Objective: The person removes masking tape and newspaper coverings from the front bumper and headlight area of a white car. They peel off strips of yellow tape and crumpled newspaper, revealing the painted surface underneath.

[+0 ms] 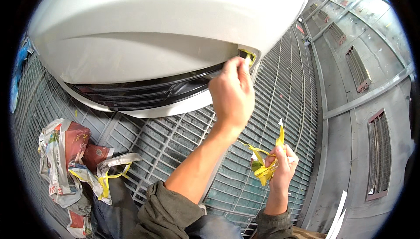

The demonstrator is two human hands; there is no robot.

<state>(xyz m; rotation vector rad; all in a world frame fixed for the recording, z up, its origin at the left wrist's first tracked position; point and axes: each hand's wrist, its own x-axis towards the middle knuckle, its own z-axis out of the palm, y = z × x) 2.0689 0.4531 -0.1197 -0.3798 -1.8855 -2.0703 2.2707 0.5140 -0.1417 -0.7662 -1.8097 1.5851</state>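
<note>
A white car bumper [144,18] with a black lower grille [144,91] fills the upper part of the head view. At the bumper's right corner is a small dark opening with yellow masking tape [248,56] along its edge. My left hand [233,91] reaches up to this opening, its thumb and fingers pinched together on the tape there. Lower right, away from the bumper, my right hand [283,164] is closed around a crumpled wad of yellow masking tape [263,172]. One strip sticks up out of its fingers, with a white bit at the tip.
Crumpled newspaper and red printed sheets [61,164] with yellow tape stuck to them lie at the left, beside my leg. Metal floor grating [175,140] spans the ground. A grey wall [345,125] with vents stands at the right. White strips [337,217] show at lower right.
</note>
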